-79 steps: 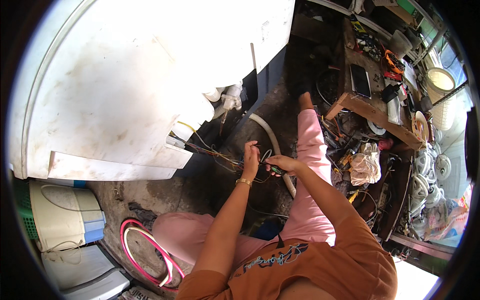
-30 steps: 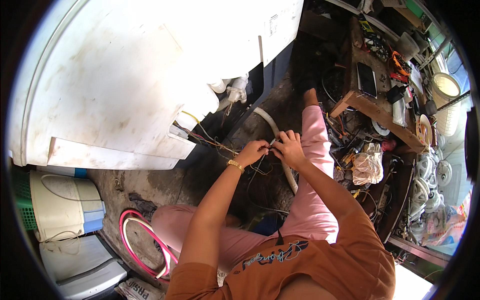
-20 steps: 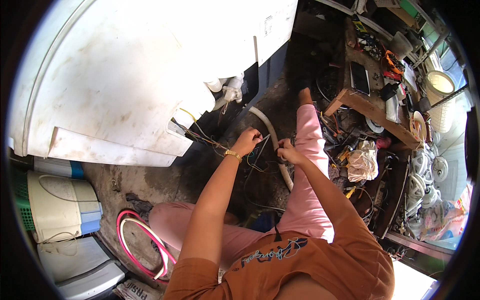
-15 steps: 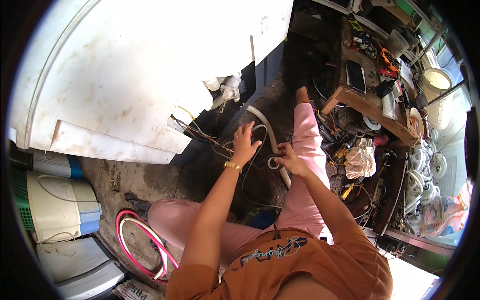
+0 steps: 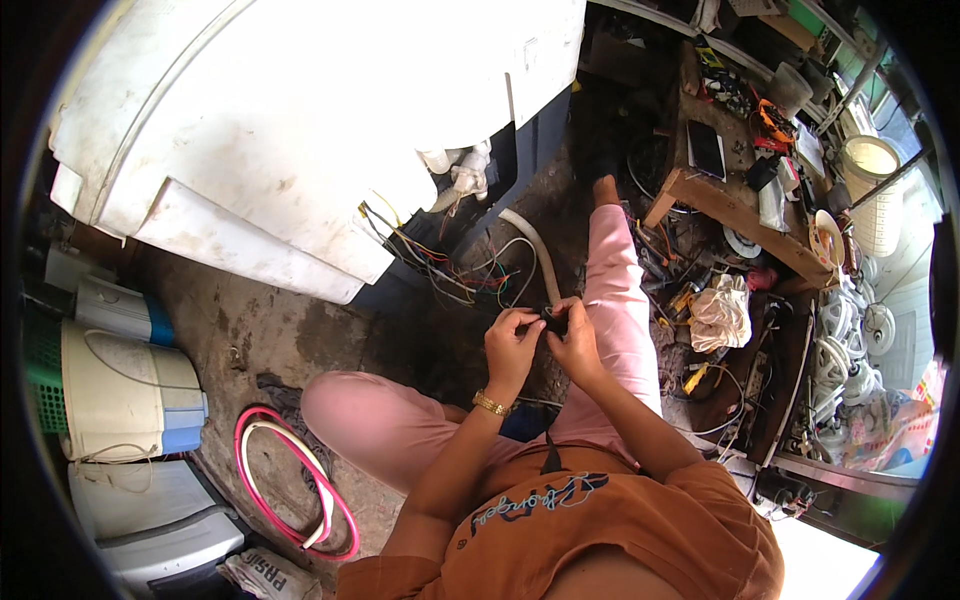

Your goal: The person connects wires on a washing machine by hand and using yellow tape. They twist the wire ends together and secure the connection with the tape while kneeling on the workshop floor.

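My left hand [image 5: 512, 350] and my right hand [image 5: 575, 345] meet in front of my pink trousers, fingertips pinched close together. Between them is a small dark roll with a pale core, apparently a roll of tape [image 5: 549, 314], gripped by the right hand. What the left fingers pinch is too small and hidden to name. Just beyond the hands, loose coloured wires [image 5: 470, 280] hang from a large white appliance [image 5: 250, 150] with a dark base. A thick pale hose [image 5: 535, 245] runs down behind my right hand. A white valve-like fitting [image 5: 470, 175] sits in the appliance's opening.
To the right stands a wooden bench [image 5: 735, 215] with a phone [image 5: 706, 150] and tools. Beneath it lie a crumpled cloth [image 5: 720, 312] and scattered tools. A coiled pink hose [image 5: 245, 480] rests on the floor at left, near a cream-coloured container [image 5: 120, 390].
My left hand has drawn back from the wires and come to my right hand. The pale ring seen in the right hand is now mostly covered. The view has shifted slightly.
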`<state>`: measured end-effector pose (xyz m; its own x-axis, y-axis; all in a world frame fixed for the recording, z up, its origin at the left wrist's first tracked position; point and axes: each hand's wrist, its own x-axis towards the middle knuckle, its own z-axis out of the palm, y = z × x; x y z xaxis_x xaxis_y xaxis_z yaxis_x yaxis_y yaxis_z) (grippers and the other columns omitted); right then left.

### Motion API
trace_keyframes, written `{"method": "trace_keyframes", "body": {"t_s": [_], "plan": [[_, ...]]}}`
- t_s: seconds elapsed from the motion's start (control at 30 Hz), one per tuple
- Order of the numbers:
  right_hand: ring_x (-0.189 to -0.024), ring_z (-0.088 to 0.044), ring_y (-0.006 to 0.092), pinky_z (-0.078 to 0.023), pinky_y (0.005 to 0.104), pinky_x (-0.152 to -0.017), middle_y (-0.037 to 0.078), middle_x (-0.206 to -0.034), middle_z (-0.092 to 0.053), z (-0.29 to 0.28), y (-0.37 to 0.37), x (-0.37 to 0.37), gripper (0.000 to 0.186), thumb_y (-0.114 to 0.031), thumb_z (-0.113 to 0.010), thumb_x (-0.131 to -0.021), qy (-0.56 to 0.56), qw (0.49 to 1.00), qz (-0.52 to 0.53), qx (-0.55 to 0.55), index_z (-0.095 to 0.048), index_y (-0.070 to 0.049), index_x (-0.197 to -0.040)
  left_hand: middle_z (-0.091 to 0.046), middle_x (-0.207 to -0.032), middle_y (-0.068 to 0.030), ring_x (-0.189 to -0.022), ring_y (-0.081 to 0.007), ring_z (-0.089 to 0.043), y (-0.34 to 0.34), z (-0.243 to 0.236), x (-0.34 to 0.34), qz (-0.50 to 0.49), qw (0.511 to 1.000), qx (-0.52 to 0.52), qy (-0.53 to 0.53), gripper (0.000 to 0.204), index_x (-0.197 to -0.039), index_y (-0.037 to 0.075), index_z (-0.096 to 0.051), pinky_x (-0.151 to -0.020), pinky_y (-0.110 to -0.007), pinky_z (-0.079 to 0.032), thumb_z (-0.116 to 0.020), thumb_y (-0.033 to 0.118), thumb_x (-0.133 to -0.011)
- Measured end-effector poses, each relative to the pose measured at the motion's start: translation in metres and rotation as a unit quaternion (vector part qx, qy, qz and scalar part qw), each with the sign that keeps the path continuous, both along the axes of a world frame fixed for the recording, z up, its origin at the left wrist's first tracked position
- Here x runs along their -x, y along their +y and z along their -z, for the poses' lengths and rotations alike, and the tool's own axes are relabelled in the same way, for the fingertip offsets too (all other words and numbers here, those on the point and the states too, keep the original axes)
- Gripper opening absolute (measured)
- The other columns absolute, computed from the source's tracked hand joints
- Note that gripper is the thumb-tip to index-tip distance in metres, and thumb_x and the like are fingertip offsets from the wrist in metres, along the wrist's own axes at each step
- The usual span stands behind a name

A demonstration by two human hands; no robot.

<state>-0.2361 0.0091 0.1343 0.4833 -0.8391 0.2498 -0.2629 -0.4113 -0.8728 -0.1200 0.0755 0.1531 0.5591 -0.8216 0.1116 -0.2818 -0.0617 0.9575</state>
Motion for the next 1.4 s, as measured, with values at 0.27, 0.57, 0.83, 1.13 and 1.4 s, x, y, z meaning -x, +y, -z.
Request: {"method": "trace_keyframes", "body": {"t_s": [0.27,0.57,0.83,1.13,1.4], "plan": [[-0.094,-0.057,0.0366,-0.049,0.0397,-0.080,0.017,-0.100,-0.052,0.006,0.011,0.010,0.042,0.010,-0.063,-0.066,0.072,0.988,-0.078,0.108,-0.047,0.000,-0.104,-0.059,-0.088,-0.0127,-0.079,-0.0274,-0.061,0.014,0.031,-0.001,-0.013,0.993,-0.119,0.008,0.013,-0.081,0.000,-0.068,-0.070,-0.035,-0.049,-0.069,0.013,-0.076],[-0.096,-0.056,0.0156,-0.047,0.0282,-0.079,0.009,-0.112,-0.052,0.054,0.008,0.013,0.045,0.001,-0.067,-0.078,-0.061,0.949,-0.190,-0.243,-0.044,-0.003,-0.116,-0.053,-0.088,-0.0132,-0.076,-0.0286,-0.056,0.027,0.047,-0.003,0.021,0.986,-0.145,-0.075,0.016,-0.085,-0.002,-0.058,-0.071,-0.036,-0.046,-0.058,0.013,-0.081],[-0.088,-0.055,0.0112,-0.045,0.0255,-0.074,0.005,-0.104,-0.050,0.074,-0.006,-0.008,0.045,-0.001,-0.070,-0.077,0.062,0.959,-0.181,-0.209,-0.044,-0.006,-0.113,-0.048,-0.098,-0.0147,-0.089,-0.0303,-0.052,0.031,0.093,-0.007,0.033,0.992,-0.061,-0.102,0.019,-0.100,0.000,-0.053,-0.081,-0.037,-0.043,-0.057,0.011,-0.086],[-0.103,-0.052,0.0240,-0.036,0.0468,-0.083,0.004,-0.103,-0.057,0.090,-0.049,-0.062,0.032,-0.025,-0.073,-0.073,0.273,0.940,-0.094,0.180,-0.065,-0.024,-0.104,-0.051,-0.113,-0.0095,-0.092,-0.0154,-0.054,0.026,0.117,-0.035,-0.109,0.983,-0.102,0.109,0.042,-0.128,0.004,-0.048,-0.079,-0.028,-0.047,-0.061,0.011,-0.089],[-0.099,-0.050,0.0233,-0.035,0.0451,-0.079,0.005,-0.100,-0.057,0.096,-0.064,-0.088,0.007,-0.023,-0.069,-0.073,0.313,0.889,-0.161,0.293,-0.070,-0.016,-0.075,-0.053,-0.113,-0.0093,-0.093,-0.0198,-0.056,0.002,0.111,-0.063,-0.048,0.997,-0.052,0.022,0.046,-0.126,0.006,-0.051,-0.080,-0.030,-0.048,-0.063,0.005,-0.081]]}}
